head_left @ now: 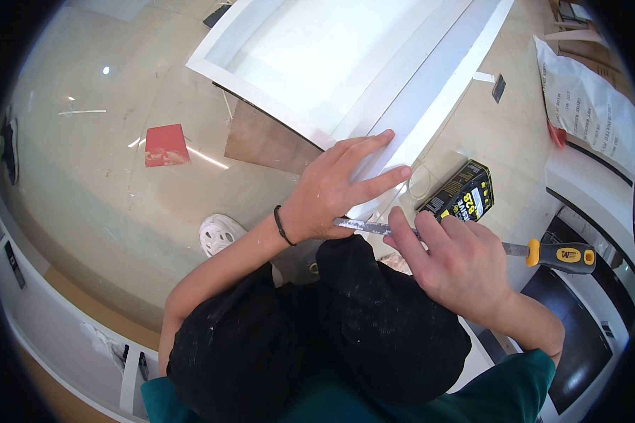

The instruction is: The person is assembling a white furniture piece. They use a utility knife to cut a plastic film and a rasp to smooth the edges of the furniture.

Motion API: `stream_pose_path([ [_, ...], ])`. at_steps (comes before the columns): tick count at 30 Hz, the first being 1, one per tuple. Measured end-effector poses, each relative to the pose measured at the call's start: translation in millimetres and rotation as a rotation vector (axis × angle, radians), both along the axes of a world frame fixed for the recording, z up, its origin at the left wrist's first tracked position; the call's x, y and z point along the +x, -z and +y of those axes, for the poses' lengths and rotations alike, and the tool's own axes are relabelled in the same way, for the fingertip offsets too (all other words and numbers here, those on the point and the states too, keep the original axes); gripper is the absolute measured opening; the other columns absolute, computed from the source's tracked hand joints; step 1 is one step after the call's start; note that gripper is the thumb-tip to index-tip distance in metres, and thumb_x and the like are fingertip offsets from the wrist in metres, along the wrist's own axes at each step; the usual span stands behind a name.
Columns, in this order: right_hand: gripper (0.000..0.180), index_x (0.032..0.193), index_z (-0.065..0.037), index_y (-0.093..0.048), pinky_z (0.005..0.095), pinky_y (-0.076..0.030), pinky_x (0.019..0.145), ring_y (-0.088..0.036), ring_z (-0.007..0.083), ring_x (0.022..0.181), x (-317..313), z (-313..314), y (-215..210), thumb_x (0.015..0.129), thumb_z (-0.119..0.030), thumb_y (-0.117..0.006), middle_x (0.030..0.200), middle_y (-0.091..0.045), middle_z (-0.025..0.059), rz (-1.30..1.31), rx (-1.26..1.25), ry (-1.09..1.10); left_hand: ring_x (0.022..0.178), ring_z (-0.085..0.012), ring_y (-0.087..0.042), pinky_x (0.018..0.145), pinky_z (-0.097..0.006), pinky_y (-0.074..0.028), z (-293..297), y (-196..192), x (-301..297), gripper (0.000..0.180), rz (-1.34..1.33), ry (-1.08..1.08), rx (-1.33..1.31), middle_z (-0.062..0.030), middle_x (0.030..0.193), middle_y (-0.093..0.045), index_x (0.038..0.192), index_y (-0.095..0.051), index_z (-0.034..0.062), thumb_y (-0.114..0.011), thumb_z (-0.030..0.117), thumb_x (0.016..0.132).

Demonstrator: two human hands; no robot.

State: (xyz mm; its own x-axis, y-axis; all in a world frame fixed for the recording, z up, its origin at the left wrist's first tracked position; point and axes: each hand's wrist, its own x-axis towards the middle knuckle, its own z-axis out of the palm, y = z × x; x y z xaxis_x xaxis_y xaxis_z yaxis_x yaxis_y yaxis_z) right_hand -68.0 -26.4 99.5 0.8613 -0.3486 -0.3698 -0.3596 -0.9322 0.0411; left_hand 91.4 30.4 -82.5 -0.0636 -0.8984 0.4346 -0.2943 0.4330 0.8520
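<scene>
In my right hand (458, 264) is a metal file (367, 226), its fingers closed around the blade. The file's yellow and black handle (563, 256) sticks out to the right, and white dust covers the blade near its tip. That tip lies beside the heel of my left hand (335, 187), at the near end of a white panelled frame (317, 67). My left hand rests on the frame's near corner, fingers spread over its edge. The file's blade runs along or just off the frame's near end; whether they touch I cannot tell.
A black and yellow can (462, 190) stands right of the frame. On the tiled floor lie a red square sheet (166, 145), a brown board (264, 137) under the frame, and a small dark block (499, 89). A white sack (589, 106) leans at the far right.
</scene>
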Motion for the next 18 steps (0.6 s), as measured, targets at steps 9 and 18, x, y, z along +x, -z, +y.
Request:
stream_pose_path([
  [9,0.033,0.116,-0.012,-0.072,0.0261,-0.040,0.048,-0.049,0.0089,0.059,0.9,-4.7,-3.8,0.089,-0.030,-0.075,0.077,-0.049,-0.0027,0.005,-0.028,-0.066,0.111,-0.0381,-0.063,0.092,-0.045,-0.054,-5.0,6.0,-0.3,0.067,-0.039,-0.060,-0.092,-0.0226,0.143,-0.056,0.139,-0.065,0.0229,-0.077,0.048,0.078],
  [18,0.031,0.116,-0.013,-0.072,0.0259,-0.039,0.048,-0.047,0.0090,0.059,-0.6,-5.1,2.0,0.090,-0.031,-0.074,0.075,-0.043,-0.0028,-0.018,-0.083,-0.104,0.109,-0.0370,-0.064,0.091,-0.043,-0.054,-5.5,9.2,2.2,0.066,-0.091,-0.063,-0.108,-0.0210,0.142,-0.057,0.140,-0.065,0.0236,-0.075,0.045,0.078],
])
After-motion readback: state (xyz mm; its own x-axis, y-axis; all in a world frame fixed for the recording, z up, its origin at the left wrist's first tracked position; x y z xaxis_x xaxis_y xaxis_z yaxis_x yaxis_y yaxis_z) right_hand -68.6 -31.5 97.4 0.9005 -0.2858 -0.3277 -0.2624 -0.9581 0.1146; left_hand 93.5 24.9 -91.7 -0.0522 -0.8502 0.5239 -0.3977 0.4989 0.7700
